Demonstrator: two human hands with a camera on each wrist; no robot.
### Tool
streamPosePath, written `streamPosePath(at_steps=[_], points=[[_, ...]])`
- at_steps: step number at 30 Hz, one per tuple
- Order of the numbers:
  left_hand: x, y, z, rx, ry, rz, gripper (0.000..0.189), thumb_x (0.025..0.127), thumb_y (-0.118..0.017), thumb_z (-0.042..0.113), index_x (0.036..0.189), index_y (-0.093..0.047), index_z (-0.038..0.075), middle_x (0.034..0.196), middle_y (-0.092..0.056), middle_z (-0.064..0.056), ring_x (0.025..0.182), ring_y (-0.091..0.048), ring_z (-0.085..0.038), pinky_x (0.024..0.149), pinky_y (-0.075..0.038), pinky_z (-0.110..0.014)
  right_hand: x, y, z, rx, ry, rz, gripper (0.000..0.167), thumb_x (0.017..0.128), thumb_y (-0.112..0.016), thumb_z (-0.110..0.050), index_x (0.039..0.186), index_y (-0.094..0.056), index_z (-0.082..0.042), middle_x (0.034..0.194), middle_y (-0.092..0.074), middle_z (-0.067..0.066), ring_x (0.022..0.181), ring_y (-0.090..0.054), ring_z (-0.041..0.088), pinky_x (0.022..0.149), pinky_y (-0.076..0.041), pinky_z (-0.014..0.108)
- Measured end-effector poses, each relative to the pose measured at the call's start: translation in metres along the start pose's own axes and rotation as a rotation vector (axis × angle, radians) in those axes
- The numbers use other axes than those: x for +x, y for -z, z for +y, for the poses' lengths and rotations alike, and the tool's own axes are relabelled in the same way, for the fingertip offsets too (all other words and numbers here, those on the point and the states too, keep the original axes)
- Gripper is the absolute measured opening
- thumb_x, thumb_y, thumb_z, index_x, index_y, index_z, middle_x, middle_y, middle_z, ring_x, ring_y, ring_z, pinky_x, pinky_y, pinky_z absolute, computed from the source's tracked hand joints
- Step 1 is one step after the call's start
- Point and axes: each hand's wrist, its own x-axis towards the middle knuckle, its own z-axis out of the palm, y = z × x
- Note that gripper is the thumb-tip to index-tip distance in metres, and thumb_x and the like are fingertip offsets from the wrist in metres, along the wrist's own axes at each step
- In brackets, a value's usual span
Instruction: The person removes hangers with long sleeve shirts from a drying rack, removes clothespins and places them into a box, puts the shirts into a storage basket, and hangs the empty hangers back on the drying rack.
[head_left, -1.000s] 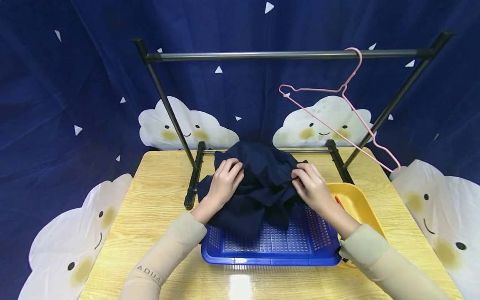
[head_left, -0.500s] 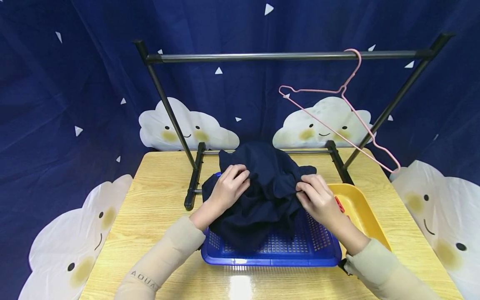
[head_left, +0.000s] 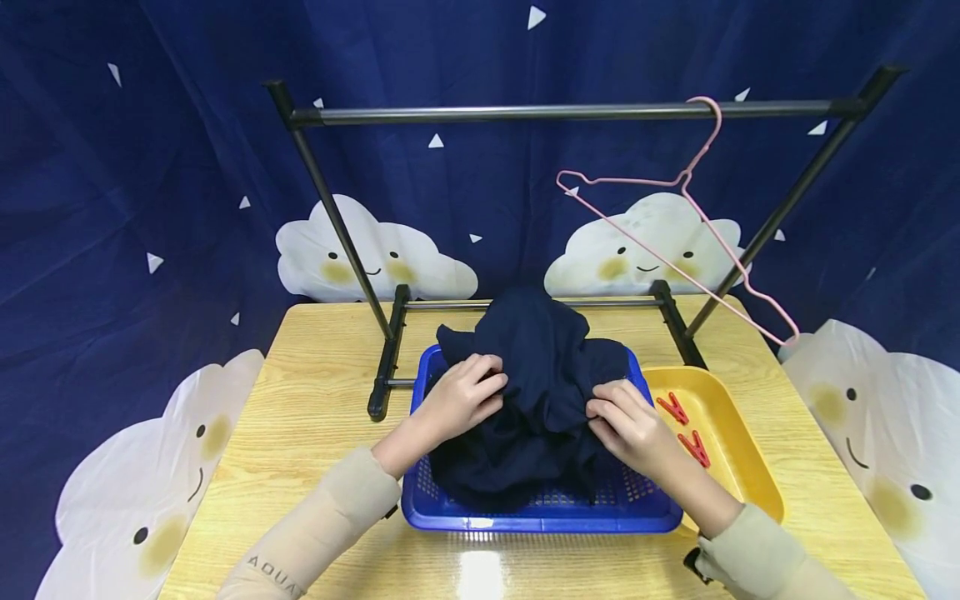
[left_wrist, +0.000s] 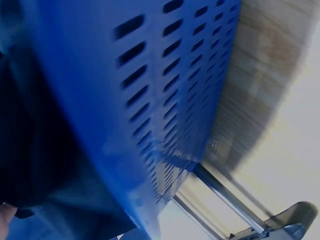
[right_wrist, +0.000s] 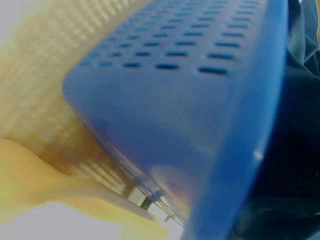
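A crumpled dark navy cloth (head_left: 532,358) lies bunched in the blue perforated basket (head_left: 540,523) on the table; its folds hide what kind of garment it is. My left hand (head_left: 467,396) pinches its left part with curled fingers. On the other side, my right hand (head_left: 628,421) grips a fold near the basket's right wall. In the left wrist view the basket's side (left_wrist: 175,75) fills the middle, with the cloth (left_wrist: 40,140) to its left and only a fingertip showing. The right wrist view has the basket's outer wall (right_wrist: 150,105) beside the cloth (right_wrist: 285,165); no fingers show there.
Behind the basket stands a black rack with a metal rail (head_left: 487,113). A pink hanger (head_left: 686,177) hangs on the rail at the right. A yellow tray (head_left: 750,442) beside the basket holds red clothes pegs (head_left: 693,448). The wooden table (head_left: 322,358) extends left.
Both hands have drawn the cloth nearer and lower into the basket, uncovering the basket's back corners. My right hand sits lower, and both red pegs in the tray now show.
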Motion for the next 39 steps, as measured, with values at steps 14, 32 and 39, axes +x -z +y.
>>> streamPosePath(at_steps=[14, 32, 39], points=[[-0.010, -0.009, 0.009, 0.032, 0.206, -0.424, 0.021, 0.085, -0.056, 0.020, 0.103, -0.063, 0.012, 0.118, -0.058, -0.004, 0.103, -0.048, -0.021, 0.076, -0.048, -0.034, -0.022, -0.010, -0.004, 0.063, -0.161, -0.157, 0.017, 0.089, -0.046, -0.011, 0.077, -0.057, -0.005, 0.086, -0.056, 0.006, 0.077, -0.051, 0.019, 0.072, -0.042, 0.027], [-0.027, -0.027, 0.018, -0.050, 0.529, -0.947, 0.057, 0.092, -0.053, 0.031, 0.143, -0.027, 0.034, 0.145, -0.033, -0.006, 0.126, -0.037, -0.028, 0.088, -0.043, -0.052, -0.061, -0.030, -0.014, 0.006, -0.576, -0.711, 0.046, 0.075, -0.066, 0.001, 0.119, -0.054, -0.003, 0.106, -0.052, 0.009, 0.097, -0.054, 0.024, 0.082, -0.048, 0.040], [-0.031, -0.038, 0.016, -0.098, 0.606, -1.046, 0.060, 0.092, -0.052, 0.033, 0.144, -0.021, 0.037, 0.151, -0.020, -0.004, 0.133, -0.027, -0.029, 0.093, -0.037, -0.056, -0.070, -0.037, -0.015, -0.017, -0.587, -0.841, 0.045, 0.078, -0.065, -0.003, 0.121, -0.054, -0.001, 0.110, -0.049, 0.016, 0.096, -0.053, 0.030, 0.079, -0.047, 0.042]])
